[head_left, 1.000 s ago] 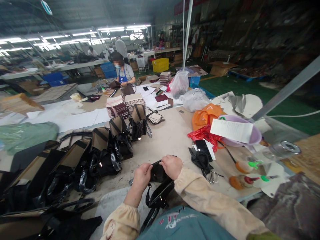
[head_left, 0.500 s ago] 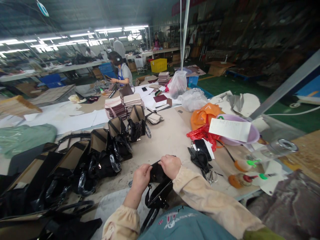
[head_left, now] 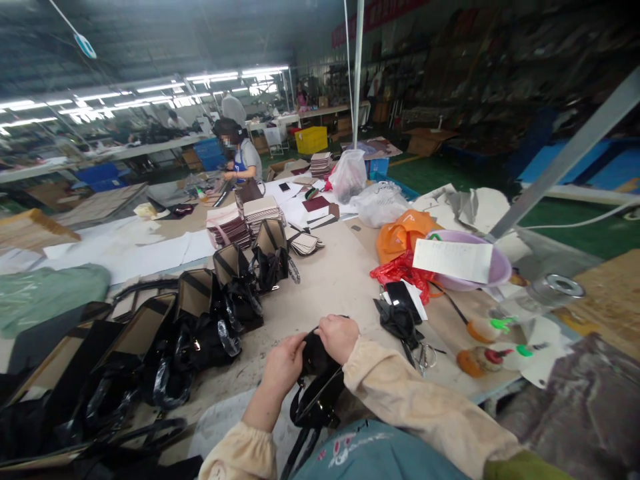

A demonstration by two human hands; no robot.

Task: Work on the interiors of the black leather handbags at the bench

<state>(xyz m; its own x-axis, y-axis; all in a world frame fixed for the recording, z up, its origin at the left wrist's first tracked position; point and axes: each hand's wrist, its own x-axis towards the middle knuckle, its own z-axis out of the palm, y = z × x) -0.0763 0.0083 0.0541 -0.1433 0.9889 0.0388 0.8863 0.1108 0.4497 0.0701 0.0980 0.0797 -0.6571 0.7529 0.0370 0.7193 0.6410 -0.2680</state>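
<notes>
A black handbag (head_left: 320,397) lies at the table's near edge, against my apron. My left hand (head_left: 284,363) pinches its upper edge from the left, thumb and fingers pressed together. Close beside it, my right hand (head_left: 339,337) grips the same edge, fingers curled over it. Between the two hands a short dark stretch of the bag shows. A strap and a small shiny metal fitting hang below. My palms hide the rest of the edge.
Black handbags (head_left: 200,333) with tan boards stand in a row on the left. At right are a black pouch (head_left: 400,303), a purple basin (head_left: 493,267) and orange glue bottles (head_left: 477,360). A co-worker (head_left: 243,157) sits across the table, behind stacked panels (head_left: 227,227).
My hands stay on the bag's edge, with the left wrist and fingers slightly turned. The whole view has tipped up a little. The co-worker's head and hands have shifted.
</notes>
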